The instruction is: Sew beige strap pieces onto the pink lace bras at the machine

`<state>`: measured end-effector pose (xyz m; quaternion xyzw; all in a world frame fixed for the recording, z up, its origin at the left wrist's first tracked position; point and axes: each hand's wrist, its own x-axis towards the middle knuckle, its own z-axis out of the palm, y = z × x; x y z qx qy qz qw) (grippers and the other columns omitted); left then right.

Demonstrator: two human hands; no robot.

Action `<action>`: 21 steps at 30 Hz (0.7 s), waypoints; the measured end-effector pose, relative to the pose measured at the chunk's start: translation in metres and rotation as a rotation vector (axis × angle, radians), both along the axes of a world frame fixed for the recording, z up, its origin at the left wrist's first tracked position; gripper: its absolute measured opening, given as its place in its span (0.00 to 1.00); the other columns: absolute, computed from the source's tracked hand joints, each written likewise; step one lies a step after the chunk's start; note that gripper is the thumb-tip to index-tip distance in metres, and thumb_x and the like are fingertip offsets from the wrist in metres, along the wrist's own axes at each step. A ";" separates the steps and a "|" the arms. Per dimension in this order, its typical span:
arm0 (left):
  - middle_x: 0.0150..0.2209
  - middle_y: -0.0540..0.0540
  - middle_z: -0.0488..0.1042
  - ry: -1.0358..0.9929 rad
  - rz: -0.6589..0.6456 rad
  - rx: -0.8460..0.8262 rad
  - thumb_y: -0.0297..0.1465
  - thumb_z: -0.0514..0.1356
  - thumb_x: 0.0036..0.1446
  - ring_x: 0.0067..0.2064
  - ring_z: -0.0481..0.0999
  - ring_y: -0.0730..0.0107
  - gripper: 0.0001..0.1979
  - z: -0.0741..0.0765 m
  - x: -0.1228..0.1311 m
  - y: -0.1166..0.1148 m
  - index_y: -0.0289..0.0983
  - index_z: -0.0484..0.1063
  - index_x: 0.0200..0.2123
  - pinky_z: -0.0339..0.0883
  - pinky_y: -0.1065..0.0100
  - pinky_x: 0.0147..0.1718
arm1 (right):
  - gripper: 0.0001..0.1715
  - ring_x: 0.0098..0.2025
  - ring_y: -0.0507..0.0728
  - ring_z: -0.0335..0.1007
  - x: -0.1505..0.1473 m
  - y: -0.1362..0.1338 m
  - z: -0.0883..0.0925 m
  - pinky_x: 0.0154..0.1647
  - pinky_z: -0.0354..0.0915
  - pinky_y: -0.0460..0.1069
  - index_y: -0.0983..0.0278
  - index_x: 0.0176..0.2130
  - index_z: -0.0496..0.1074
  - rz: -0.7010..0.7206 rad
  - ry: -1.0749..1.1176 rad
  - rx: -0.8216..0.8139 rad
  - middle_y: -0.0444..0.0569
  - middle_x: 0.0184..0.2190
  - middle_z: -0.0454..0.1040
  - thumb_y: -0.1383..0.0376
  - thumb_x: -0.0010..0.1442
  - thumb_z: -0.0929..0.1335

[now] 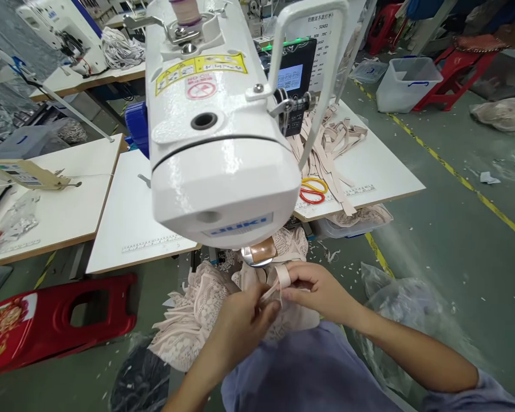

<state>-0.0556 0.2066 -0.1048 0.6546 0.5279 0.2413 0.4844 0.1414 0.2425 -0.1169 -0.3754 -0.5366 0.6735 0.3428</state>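
Note:
Below the head of a white sewing machine (225,189), my left hand (245,320) is closed on a narrow beige strap. My right hand (320,290) pinches a looped part of the beige strap (284,276) between thumb and fingers, just right of my left hand. Beige lace fabric (289,320) hangs beneath both hands over my lap. A pile of beige lace pieces (193,317) lies to the left of my left hand. More lace (294,243) shows behind the hands, by the machine's lower end.
Beige straps (326,149) and red and yellow scissors (313,190) lie on the white table (386,174) at the right. A red stool (68,320) stands at the lower left. Plastic bags (405,309) lie on the floor at the right, and a clear bin (405,86) stands farther back.

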 end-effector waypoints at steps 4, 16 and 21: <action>0.28 0.47 0.72 -0.068 -0.046 0.148 0.36 0.55 0.64 0.34 0.74 0.65 0.12 0.004 0.012 -0.002 0.38 0.70 0.29 0.68 0.68 0.34 | 0.05 0.36 0.55 0.73 -0.007 -0.001 0.003 0.38 0.67 0.48 0.61 0.32 0.80 -0.068 0.031 0.153 0.48 0.32 0.78 0.62 0.57 0.73; 0.39 0.44 0.83 0.070 0.143 0.521 0.28 0.53 0.67 0.34 0.82 0.70 0.16 -0.018 0.006 0.015 0.38 0.74 0.54 0.73 0.73 0.35 | 0.19 0.27 0.51 0.64 -0.009 0.052 -0.002 0.29 0.66 0.47 0.61 0.28 0.76 -0.253 0.091 -0.135 0.44 0.24 0.70 0.49 0.51 0.74; 0.45 0.45 0.83 0.074 0.252 0.383 0.28 0.56 0.64 0.45 0.83 0.64 0.14 0.004 0.002 0.028 0.38 0.79 0.47 0.77 0.70 0.42 | 0.15 0.27 0.54 0.63 -0.013 0.087 -0.005 0.30 0.64 0.50 0.59 0.31 0.74 -0.186 -0.077 0.085 0.44 0.23 0.68 0.52 0.52 0.74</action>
